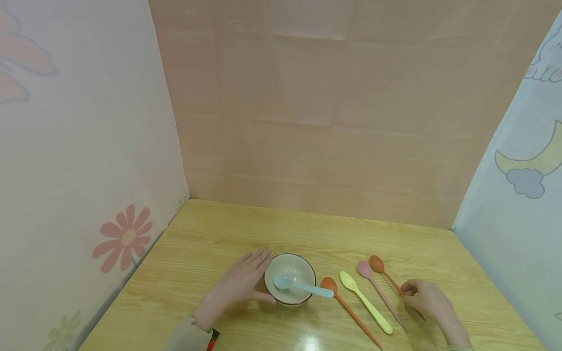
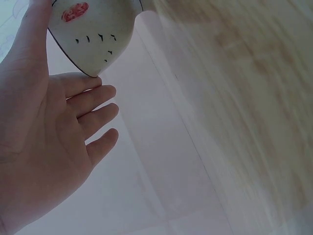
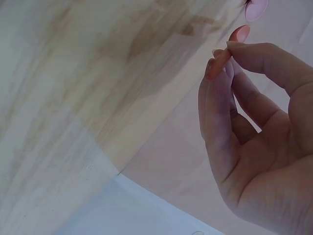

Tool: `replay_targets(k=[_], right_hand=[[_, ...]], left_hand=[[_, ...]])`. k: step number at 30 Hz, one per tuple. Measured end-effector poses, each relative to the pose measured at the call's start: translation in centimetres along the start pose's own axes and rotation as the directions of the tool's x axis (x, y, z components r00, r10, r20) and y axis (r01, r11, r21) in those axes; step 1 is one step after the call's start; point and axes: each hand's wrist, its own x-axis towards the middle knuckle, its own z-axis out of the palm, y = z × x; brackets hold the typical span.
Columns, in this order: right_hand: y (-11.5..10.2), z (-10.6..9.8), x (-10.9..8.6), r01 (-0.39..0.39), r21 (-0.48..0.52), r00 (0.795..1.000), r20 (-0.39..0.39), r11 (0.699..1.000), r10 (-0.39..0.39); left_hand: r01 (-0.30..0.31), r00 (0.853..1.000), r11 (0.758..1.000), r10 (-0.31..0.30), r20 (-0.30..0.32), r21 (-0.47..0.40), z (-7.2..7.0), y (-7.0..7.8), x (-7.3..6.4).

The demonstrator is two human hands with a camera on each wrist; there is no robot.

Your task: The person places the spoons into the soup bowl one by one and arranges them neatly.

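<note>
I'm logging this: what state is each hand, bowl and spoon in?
Left hand: fingers extended, touching bowl
Right hand: pinching rightmost orange spoon
Bowl: upright on table
Blue spoon: in bowl, handle over rim
Orange spoon beside bowl: lying on table
Yellow spoon: lying on table
Pink spoon: lying on table
Rightmost orange spoon: pinched

In the head view, the right hand (image 1: 432,301) hides part of the outer of 2 orange spoons (image 1: 377,264), and the pale blue spoon (image 1: 307,288) covers some of the bowl (image 1: 290,267). A red-and-black object (image 1: 212,340), cropped below, is too small to identify. Top edges cut off the bowl in the left wrist view, the pink spoon (image 3: 256,9) in the right.
</note>
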Motion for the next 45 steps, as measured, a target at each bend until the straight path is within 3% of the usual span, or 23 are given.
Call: replay_targets(k=[25,35,45], right_hand=[[-2.1,-3.3,0.8,0.082,-0.075,0.996,-0.028,0.994,-0.085],[-4.0,-3.5,0.8,0.105,-0.083,0.993,-0.046,0.991,-0.109],[-4.8,-3.6,1.0,0.171,-0.133,0.980,-0.075,0.976,-0.182]], left_hand=[[-0.003,1.000,1.000,0.003,-0.018,0.014,0.3,0.0,0.0],[-0.001,1.000,1.000,0.001,-0.009,0.021,0.4,0.0,0.0],[-0.001,1.000,1.000,0.001,-0.006,0.011,0.2,0.0,0.1]])
